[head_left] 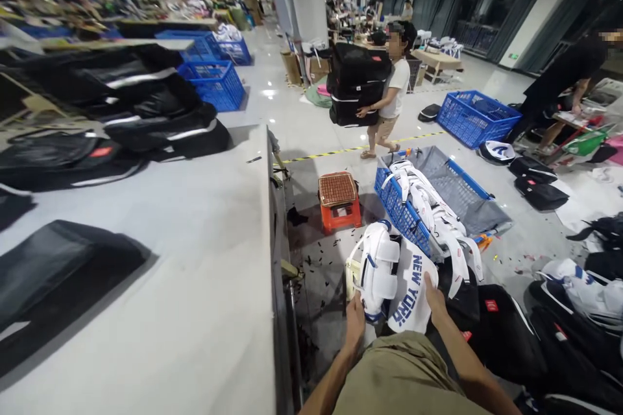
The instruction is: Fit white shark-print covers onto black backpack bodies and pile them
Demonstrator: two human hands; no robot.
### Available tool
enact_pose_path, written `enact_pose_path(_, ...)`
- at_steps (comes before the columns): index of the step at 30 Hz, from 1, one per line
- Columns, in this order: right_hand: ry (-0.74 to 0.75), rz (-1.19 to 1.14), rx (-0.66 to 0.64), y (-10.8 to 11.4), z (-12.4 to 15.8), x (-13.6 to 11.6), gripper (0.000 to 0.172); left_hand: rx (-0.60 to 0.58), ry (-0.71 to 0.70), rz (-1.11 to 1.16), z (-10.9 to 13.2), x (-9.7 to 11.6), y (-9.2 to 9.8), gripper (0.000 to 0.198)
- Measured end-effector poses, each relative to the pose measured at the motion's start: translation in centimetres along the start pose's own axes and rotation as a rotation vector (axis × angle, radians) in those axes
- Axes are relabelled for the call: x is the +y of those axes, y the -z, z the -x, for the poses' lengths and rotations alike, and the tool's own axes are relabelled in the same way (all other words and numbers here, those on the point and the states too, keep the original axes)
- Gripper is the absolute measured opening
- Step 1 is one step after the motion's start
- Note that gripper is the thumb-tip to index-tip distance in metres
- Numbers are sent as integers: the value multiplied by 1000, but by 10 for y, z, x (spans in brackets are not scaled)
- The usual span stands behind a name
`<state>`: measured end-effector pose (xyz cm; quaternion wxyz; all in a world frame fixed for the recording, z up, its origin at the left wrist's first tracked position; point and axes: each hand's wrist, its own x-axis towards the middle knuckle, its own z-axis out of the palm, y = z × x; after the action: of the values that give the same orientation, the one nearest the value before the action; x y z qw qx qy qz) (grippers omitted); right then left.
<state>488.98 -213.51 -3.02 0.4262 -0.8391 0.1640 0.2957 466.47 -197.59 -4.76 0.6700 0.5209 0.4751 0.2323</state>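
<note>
Both my hands hold a white bag [394, 285] with blue "NEW YORK" lettering, just above my lap. My left hand [355, 324] grips its lower left edge, fingers closed around it. My right hand [435, 301] pinches the lettered panel on the right. Beyond the bag, a blue crate [402, 204] lined with grey fabric holds more white bags with straps.
A long grey table [195, 272] on my left carries black bags [146, 110]. An orange stool [339, 200] stands on the floor ahead. A person [392, 87] carries a stack of black bags past. Black bags [506, 337] lie at my right; more blue crates [474, 118] stand beyond.
</note>
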Motion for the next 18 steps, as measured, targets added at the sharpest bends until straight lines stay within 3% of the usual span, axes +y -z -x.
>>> enact_pose_path(2,-76,-101,-15,-6,9,-24,92,-5,25,26,2,1,-2,89)
enact_pose_path(4,-38,-236,-54,-10,19,-57,89,22,53,40,2,6,3,90)
enact_pose_path(7,244,-329,-69,-14,41,-106,87,128,51,7,2,25,21,83)
enact_pose_path(9,466,-292,-55,-13,60,-134,83,229,-50,-45,6,47,36,72)
enact_pose_path(12,720,-275,-221,-3,94,-169,71,367,-338,-171,17,93,49,50)
enact_pose_path(14,812,-253,-373,10,124,-189,63,356,-619,-347,22,126,45,38)
enact_pose_path(16,850,-149,-507,24,160,-206,63,227,-971,-626,22,156,32,30)
enact_pose_path(18,917,28,-682,36,199,-217,66,7,-1275,-930,19,178,15,25)
